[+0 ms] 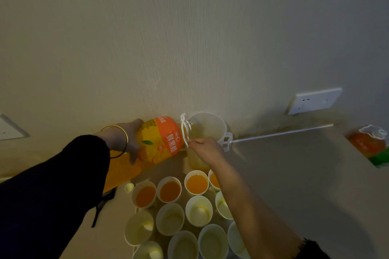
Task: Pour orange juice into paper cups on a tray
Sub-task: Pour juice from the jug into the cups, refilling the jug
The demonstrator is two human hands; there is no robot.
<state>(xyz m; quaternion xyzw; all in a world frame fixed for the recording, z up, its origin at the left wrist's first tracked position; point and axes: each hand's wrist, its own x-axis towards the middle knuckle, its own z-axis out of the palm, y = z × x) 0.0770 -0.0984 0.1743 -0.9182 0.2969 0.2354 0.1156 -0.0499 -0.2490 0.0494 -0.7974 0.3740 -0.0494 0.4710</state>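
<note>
A large orange juice bottle (160,143) with an orange label lies tipped to the right, its mouth over a clear plastic jug (210,126) by the wall. My left hand (128,139) grips the bottle's body from the left. My right hand (204,149) pinches the white handle ring (185,130) at the bottle's neck. Below stand several white paper cups; the far row (196,184) holds orange juice, and the nearer ones (170,218) look empty. The tray beneath them is mostly hidden.
A small yellow bottle cap (129,187) lies left of the cups. A second juice bottle (370,143) stands at the far right. A white wall socket (313,101) sits above the counter, and the wall rises directly behind the jug.
</note>
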